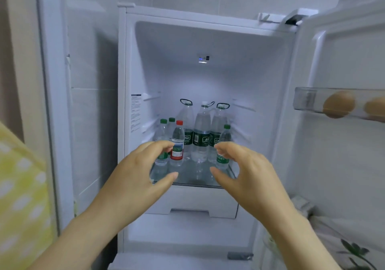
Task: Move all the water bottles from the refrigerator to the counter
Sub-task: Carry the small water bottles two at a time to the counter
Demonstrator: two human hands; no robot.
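Observation:
The refrigerator (129, 61) stands open before me. On its glass shelf (193, 178) stand several water bottles. Three large ones with carry handles and dark green labels (201, 132) fill the back. A small red-capped bottle (177, 144) and two green-capped ones (163, 128) stand at the front left, and another green-capped bottle (224, 144) at the front right. My left hand (137, 176) is raised in front of the left bottles, fingers curved and spread, holding nothing. My right hand (245, 171) hovers the same way before the right bottle.
The fridge door (343, 165) hangs open on the right, with a clear door bin (304, 100) holding eggs. A white drawer (193, 203) sits under the shelf. A tiled wall lies to the left, and a yellow patterned cloth (18, 196) at the far left.

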